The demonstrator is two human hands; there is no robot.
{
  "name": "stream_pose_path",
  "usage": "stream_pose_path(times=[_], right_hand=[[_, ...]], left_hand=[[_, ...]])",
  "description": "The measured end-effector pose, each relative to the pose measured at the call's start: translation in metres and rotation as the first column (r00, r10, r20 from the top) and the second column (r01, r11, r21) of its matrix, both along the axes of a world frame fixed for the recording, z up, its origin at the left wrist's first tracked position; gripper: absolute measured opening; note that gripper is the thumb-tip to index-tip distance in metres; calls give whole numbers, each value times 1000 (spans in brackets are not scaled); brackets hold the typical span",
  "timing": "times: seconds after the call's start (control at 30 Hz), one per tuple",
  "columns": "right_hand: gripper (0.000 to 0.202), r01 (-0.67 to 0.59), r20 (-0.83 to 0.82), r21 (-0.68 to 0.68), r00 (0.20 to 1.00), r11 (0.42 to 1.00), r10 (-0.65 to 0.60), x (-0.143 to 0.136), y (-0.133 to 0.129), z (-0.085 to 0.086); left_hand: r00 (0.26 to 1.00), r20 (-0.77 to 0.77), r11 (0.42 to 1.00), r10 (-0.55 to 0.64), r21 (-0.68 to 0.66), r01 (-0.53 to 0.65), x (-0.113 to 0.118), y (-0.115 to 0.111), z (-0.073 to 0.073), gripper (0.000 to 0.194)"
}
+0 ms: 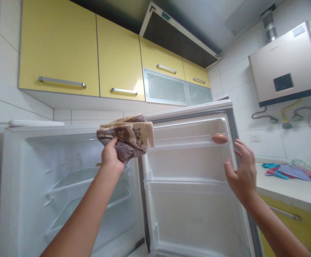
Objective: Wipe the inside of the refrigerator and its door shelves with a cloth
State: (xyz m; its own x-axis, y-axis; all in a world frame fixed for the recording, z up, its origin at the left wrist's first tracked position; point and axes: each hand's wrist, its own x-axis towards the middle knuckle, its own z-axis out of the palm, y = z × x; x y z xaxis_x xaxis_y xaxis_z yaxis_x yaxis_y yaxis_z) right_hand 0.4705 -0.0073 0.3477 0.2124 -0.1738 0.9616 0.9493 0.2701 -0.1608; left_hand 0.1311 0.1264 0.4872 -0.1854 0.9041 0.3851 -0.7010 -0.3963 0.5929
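Left forearm (pixel 84 210) raised, the left hand (pixel 113 155) pinches a folded brown-and-beige cloth (pixel 138 137) before an open refrigerator (pixel 11 171); the right hand (pixel 242 173), loosely open, is beside the door (pixel 190 160), near an egg (pixel 219 138).

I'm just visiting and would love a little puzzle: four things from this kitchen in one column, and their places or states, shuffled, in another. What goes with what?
Column one
1. Patterned cloth
2. Brown egg-shaped item
3. Right hand
4. Metallic box

Column two
A. High up at the right, a pipe rising from it
B. Open, by the edge of the fridge door
C. In the top door shelf
D. Gripped by the left hand

Right pairs: 1-D, 2-C, 3-B, 4-A
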Motion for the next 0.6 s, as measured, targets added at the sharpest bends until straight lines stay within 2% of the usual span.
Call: stream_pose_path(times=[0.07,0.17,0.27,0.33,0.43,0.53,0.6], right_hand=[[62,-74,40,24,996,997,73,-32,-1,-15],[55,-304,66,-48,949,951,307,-95,8,-46],[54,-506,39,-222,850,834,526,-166,25,-82],[57,-587,30,-360,770,725,638,-210,35,-105],[64,-662,21,-498,637,560,771,-266,45,-132],[60,-695,-25,-616,486,370,873,-306,59,-156],[51,-710,-89,-647,432,278,898,-323,74,-173]], left_hand=[[999,37,997,28,-77,-25,-22,-2,-34,20],[999,30,967,40,-251,-31,-46,-5,-101,19],[999,6,898,39,-439,-32,-63,-7,-169,15],[1000,8,865,7,-502,-2,-73,-6,-206,14],[999,9,815,-52,-578,47,-90,-1,-244,15],[993,-21,715,-116,-695,69,-108,3,-269,10],[991,-54,663,-119,-747,39,-119,5,-281,5]])
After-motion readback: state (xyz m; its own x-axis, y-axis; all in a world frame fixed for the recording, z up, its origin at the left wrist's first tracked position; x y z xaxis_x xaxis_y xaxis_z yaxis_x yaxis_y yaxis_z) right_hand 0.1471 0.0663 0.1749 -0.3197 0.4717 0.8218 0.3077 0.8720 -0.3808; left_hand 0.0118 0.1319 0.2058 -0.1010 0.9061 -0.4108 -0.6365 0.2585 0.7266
